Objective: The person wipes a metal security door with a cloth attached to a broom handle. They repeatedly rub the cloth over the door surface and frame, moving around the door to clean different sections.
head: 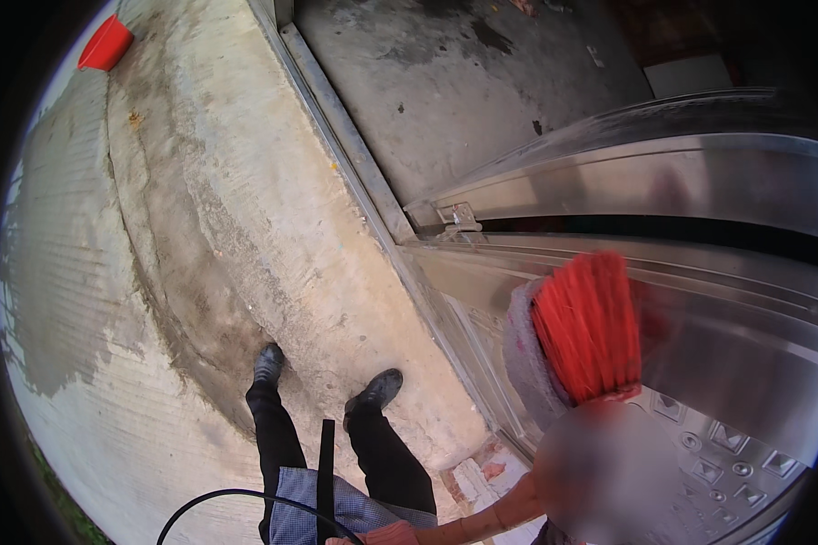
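Note:
A brush head with red bristles [592,327] stands up in front of a stainless steel door panel [722,327]. Against its left side lies a greyish fuzzy cloth or cover [528,347]. One bare forearm [480,523] with a pushed-up pink sleeve [388,533] reaches right from the bottom edge. It runs into a round blurred patch just below the bristles, which hides the hand; which arm it is I cannot tell. The other hand is not visible. A patterned dark fabric [552,535] shows under the blur.
Dark boots [375,390] stand on a concrete step beside a metal door sill [354,146]. A second steel door leaf [620,167] stands behind the first, by a hinge [463,216]. Broken masonry [480,480] lies at the frame's foot. A red tub [107,43] sits far left.

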Tool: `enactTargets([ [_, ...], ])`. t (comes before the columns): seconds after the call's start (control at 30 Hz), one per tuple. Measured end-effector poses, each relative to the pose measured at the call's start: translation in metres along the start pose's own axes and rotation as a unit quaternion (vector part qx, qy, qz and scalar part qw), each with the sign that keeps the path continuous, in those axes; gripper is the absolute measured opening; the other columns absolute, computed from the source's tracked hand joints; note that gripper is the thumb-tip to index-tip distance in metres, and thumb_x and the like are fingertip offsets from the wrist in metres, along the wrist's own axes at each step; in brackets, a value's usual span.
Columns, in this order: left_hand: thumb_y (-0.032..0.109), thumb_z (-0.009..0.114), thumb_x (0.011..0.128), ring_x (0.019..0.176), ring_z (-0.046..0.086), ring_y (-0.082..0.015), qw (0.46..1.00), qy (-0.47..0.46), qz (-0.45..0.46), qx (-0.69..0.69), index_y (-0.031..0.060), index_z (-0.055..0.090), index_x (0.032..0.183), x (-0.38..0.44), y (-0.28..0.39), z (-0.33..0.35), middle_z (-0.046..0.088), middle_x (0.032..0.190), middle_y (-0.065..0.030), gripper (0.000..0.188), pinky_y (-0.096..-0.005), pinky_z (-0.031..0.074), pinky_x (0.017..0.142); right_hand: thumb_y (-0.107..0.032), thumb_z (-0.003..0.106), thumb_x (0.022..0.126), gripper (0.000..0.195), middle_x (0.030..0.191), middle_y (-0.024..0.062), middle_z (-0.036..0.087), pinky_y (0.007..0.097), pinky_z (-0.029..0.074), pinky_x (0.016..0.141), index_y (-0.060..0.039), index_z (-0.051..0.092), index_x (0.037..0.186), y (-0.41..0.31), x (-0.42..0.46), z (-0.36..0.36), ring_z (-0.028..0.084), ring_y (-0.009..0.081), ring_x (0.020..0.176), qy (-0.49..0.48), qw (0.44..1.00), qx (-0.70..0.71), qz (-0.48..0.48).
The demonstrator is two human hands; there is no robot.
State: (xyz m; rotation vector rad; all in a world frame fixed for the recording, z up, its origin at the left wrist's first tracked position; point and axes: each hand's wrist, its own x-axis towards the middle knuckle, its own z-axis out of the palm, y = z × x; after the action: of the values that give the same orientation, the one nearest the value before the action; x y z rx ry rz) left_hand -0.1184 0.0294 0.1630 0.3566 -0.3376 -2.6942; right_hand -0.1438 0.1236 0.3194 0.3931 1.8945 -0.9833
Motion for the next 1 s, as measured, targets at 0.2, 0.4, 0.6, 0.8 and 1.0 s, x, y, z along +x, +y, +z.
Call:
enactTargets([
  [0.2,0.03,0.061,0.078,0.095,0.052,-0.0227,0.986,-0.061,-0.02,0.155,0.0019,0.029,0.122,-0.028,0.019,0.048,0.052,0.107,-0.0172,0.061,-0.0296,0.04,0.075,-0.043,0.06,0.076,0.053,0.06,0.0064,0.044,0.0167,0.028,0.029,-0.0091,0.037,0.109,0.054,-0.051,-0.132,0.034,0.0073,0.038,-0.083,0.976,0.183,0.083],
  [0.4,0.028,0.059,0.082,0.105,0.047,-0.0185,0.998,0.036,-0.001,0.046,-0.0005,0.017,0.132,-0.012,0.013,-0.029,0.049,0.115,-0.014,0.071,-0.0272,0.037,0.089,-0.042,0.056,0.08,0.044,0.06,0.0035,0.041,0.0156,0.026,0.031,-0.0151,0.038,0.11,0.028,0.024,0.002,0.033,0.0062,0.038,-0.065,0.989,0.068,0.11],
  [0.6,0.023,0.061,0.081,0.106,0.045,-0.0145,0.959,0.26,-0.002,-0.115,-0.0026,0.028,0.129,0.041,0.008,-0.16,0.047,0.116,-0.008,0.064,-0.0241,0.037,0.088,-0.021,0.048,0.087,0.02,0.066,0.0092,0.047,0.0181,0.026,0.032,-0.0057,0.042,0.099,0.02,0.176,0.094,0.035,0.0063,0.04,-0.182,0.971,0.071,0.141],
  [0.8,0.032,0.059,0.079,0.114,0.04,-0.0208,0.875,0.466,0.104,0.075,-0.0027,0.021,0.133,0.064,0.022,-0.288,0.036,0.129,-0.0164,0.075,-0.0278,0.034,0.091,-0.027,0.048,0.088,0.022,0.067,0.0039,0.045,0.014,0.028,0.032,-0.0088,0.036,0.083,0.039,0.278,0.182,0.035,0.0013,0.042,-0.326,0.908,0.133,0.228],
  [1.0,0.041,0.053,0.08,0.107,0.046,-0.0236,0.884,0.452,0.035,0.113,-0.0029,0.034,0.124,0.114,0.027,-0.389,0.046,0.119,-0.0171,0.065,-0.0297,0.037,0.089,-0.021,0.049,0.088,0.014,0.07,0.0069,0.05,0.0167,0.031,0.037,-0.0092,0.041,0.091,0.041,0.361,0.221,0.039,0.0043,0.046,-0.375,0.901,0.13,0.176],
])
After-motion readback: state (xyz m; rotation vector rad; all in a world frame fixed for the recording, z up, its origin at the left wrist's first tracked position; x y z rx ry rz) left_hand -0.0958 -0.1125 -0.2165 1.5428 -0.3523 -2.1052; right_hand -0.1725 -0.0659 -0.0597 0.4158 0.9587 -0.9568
